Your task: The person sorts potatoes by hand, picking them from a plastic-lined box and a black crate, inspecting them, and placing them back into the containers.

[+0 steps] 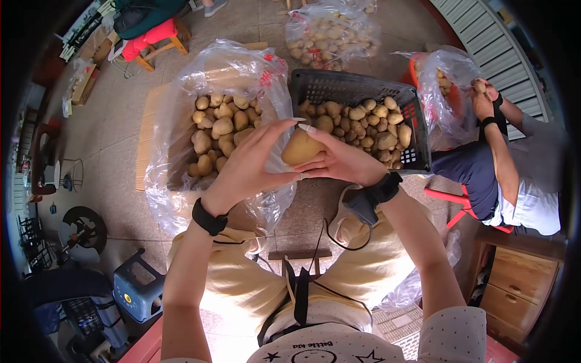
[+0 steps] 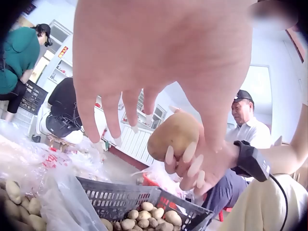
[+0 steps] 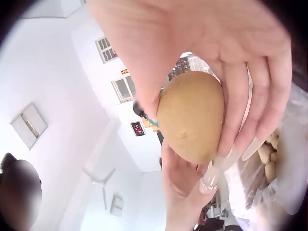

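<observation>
My right hand (image 1: 348,158) grips a large yellow potato (image 1: 301,147), thumb on one side and fingers on the other, above the gap between the lined box and the black crate. The same potato (image 3: 191,117) fills the middle of the right wrist view. My left hand (image 1: 249,158) is held beside it, its fingers extended and apart, with nothing in its grasp. In the left wrist view the left hand's (image 2: 159,57) fingers point down, and the potato (image 2: 174,136) rests against the right hand's (image 2: 207,159) fingers.
A plastic-lined box (image 1: 160,139) of potatoes stands at the left, a black crate (image 1: 357,81) of potatoes at the right. Beyond are a clear bag (image 1: 333,36) of potatoes and a red tub (image 1: 417,69). A seated person (image 1: 514,163) at the right holds a potato. A blue stool (image 1: 138,287) stands lower left.
</observation>
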Demonstrator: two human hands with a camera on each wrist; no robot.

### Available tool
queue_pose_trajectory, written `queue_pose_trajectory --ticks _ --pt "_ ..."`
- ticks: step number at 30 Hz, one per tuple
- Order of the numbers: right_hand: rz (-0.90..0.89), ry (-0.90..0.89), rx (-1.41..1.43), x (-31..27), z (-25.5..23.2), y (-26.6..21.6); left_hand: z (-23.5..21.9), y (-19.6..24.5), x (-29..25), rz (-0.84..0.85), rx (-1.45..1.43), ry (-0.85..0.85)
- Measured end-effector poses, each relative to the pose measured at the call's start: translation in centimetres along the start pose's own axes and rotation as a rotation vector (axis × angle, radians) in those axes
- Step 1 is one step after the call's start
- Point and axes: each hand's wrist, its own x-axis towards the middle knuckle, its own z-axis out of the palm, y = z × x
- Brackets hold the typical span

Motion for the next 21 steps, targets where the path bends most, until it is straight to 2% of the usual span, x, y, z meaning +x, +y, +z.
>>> queue_pose_trajectory --ticks 3,10,12,16,18,19,21 --pt "-0.054 -0.022 -0.014 0.5 0.4 0.9 0.5 -0.3 0.1 -0.016 -0.137 -0.001" --pt "-0.074 -0.045 -0.02 0.0 0.2 0.9 1.5 0.0 0.6 -0.05 -0.172 -0.021" --pt "-0.006 -0.149 -0.006 0.1 -0.1 0.7 1.5 0.7 0.7 -0.241 -0.554 0.003" --pt "0.014 -0.231 -0.168 -0.3 -0.1 -0.3 1.6 0.2 0.6 -0.336 -0.65 0.069" --pt "-0.082 0.098 -0.602 -0.4 -0.4 -0.4 1.4 0.9 0.4 -0.646 -0.845 0.267" --pt "-0.081 0.098 -0.6 -0.2 -1.0 0.0 1.5 0.5 0.2 -0.647 -0.844 0.265" --pt "-0.485 0.27 -0.686 0.5 -1.8 1.1 1.5 -0.4 -0.2 -0.686 -0.916 0.156"
